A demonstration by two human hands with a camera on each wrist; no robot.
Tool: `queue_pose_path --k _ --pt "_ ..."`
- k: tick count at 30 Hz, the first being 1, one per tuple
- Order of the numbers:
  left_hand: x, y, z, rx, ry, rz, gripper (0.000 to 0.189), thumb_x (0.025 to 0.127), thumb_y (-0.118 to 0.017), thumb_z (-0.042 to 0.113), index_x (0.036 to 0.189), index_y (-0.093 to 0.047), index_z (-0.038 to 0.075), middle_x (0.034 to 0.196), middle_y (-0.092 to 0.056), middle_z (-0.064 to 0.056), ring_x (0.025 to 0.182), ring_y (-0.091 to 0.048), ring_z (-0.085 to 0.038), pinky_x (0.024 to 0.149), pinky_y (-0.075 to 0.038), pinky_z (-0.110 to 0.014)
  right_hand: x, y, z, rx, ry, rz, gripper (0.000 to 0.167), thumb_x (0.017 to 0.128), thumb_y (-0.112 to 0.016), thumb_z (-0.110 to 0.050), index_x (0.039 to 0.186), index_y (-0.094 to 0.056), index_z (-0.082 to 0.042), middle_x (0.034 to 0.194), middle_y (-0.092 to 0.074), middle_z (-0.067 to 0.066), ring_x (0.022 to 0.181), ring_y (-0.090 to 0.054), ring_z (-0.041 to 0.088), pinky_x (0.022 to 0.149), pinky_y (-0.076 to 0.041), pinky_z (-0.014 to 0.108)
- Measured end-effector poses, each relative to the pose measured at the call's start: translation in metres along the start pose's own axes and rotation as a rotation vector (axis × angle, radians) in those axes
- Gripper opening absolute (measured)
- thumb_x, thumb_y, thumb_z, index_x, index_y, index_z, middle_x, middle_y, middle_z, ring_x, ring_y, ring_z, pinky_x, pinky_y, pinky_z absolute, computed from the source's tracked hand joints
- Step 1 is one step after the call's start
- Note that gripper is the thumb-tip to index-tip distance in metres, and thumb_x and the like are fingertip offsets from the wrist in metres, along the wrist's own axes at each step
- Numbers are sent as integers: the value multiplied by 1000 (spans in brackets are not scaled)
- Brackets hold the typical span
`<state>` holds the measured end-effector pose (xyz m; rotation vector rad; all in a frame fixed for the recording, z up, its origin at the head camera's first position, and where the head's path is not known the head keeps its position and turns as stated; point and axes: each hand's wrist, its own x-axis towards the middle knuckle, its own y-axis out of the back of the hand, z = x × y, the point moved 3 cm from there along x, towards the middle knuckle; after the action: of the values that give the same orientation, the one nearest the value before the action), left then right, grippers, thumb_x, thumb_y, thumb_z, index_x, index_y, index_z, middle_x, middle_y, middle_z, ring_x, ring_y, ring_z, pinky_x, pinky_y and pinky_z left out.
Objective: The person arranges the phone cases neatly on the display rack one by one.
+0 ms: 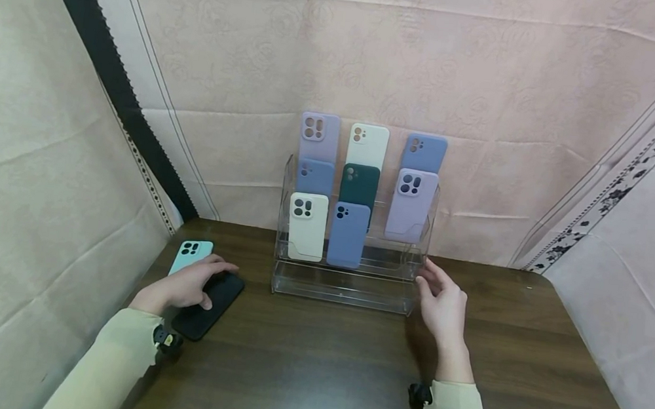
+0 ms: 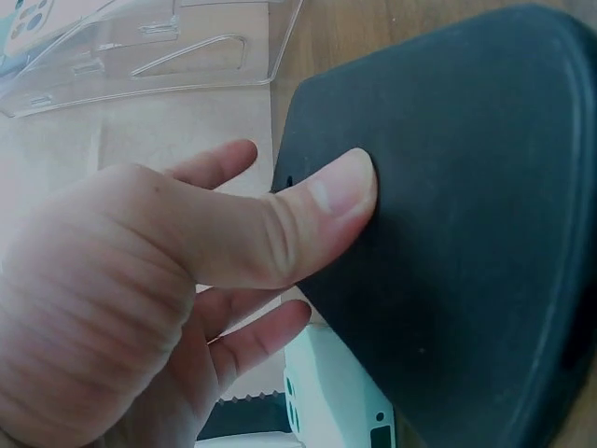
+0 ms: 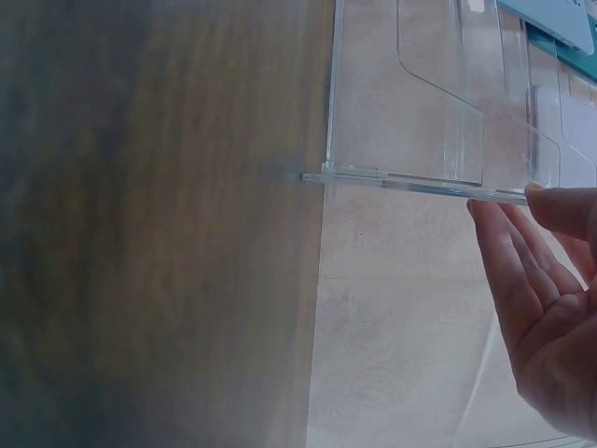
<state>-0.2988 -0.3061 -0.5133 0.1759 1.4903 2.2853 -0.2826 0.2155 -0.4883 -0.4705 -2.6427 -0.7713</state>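
My left hand [image 1: 189, 283] grips a black phone case [image 1: 221, 306] at the left of the table. In the left wrist view the thumb presses the flat face of the black case [image 2: 457, 205], with the fingers around its far edge. A mint phone case [image 1: 189, 254] lies just behind that hand. My right hand [image 1: 442, 301] pinches the right side edge of a clear acrylic stand [image 1: 343, 288]. The right wrist view has its thumb and fingertips at the edge of the side panel [image 3: 420, 187]. Several phone cases lean on the stand's tiers, including a white one [image 1: 306, 242] and a blue one [image 1: 347, 246].
The stand sits at the back middle of the brown wooden table [image 1: 299, 373]. Pale cloth [image 1: 229, 57] hangs behind and at both sides, with a dark strip [image 1: 118, 99] at the left. A lilac case [image 1: 411, 212] leans on the stand's right side.
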Motion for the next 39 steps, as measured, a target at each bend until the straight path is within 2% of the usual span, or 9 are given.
queue_pose_path --k 4,9,15,18,23,27,32,35,39 --pt "-1 2 2 -22 -22 20 90 71 -84 -8 147 -50 24 147 -44 -11 125 -50 -32 98 -47 -56 0 1 -1 1 -4 2 42 95 -70 -8 136 -65 -14 112 -75 9 97 -73 26 65 -56 17" --pt "-1 5 3 -81 -33 39 91 72 -82 -12 150 -47 19 144 -50 -13 125 -52 -32 101 -46 -57 0 1 0 -18 -11 -2 42 95 -70 -11 136 -64 -16 113 -75 8 97 -73 25 68 -58 23" --pt "-3 10 0 -172 -6 26 89 72 -83 -10 150 -48 16 140 -58 -13 122 -57 -31 97 -50 -53 -1 0 0 -13 -1 -5 41 95 -70 -11 136 -64 -16 112 -75 8 97 -73 26 69 -59 27" --pt "-4 14 -3 -194 -7 34 84 73 -84 -8 147 -51 13 128 -64 -8 111 -61 -26 89 -55 -46 0 0 0 -12 2 -3 41 95 -70 -11 136 -65 -16 112 -75 8 97 -73 26 68 -59 24" --pt "-7 23 -8 -244 -13 67 64 77 -82 -3 136 -61 9 105 -66 0 96 -63 -22 76 -55 -36 0 0 0 -17 10 7 41 95 -70 -10 135 -65 -15 111 -75 8 96 -74 25 66 -54 13" --pt "-11 32 -10 -332 3 100 54 80 -83 4 128 -62 15 108 -65 -4 99 -66 -25 79 -56 -36 0 1 1 -28 12 12 41 95 -70 -10 135 -65 -15 111 -75 8 96 -74 25 66 -51 9" --pt "-17 40 -5 -467 -5 105 55 80 -85 9 127 -57 15 110 -65 -10 91 -68 -27 77 -57 -35 0 1 1 -35 15 16 41 94 -71 -10 135 -65 -15 110 -76 8 96 -74 24 73 -58 25" --pt "-19 44 1 -517 -48 98 54 81 -84 9 127 -55 11 103 -68 -11 89 -68 -27 76 -57 -33 0 1 2 -37 13 14 41 95 -71 -10 135 -65 -15 110 -76 8 97 -74 24 79 -58 35" --pt "-18 44 12 -569 -103 96 51 81 -83 6 125 -55 9 98 -70 -12 91 -68 -26 78 -58 -32 0 0 1 -36 19 9 41 95 -70 -9 135 -65 -14 111 -75 9 97 -73 25 82 -57 39"
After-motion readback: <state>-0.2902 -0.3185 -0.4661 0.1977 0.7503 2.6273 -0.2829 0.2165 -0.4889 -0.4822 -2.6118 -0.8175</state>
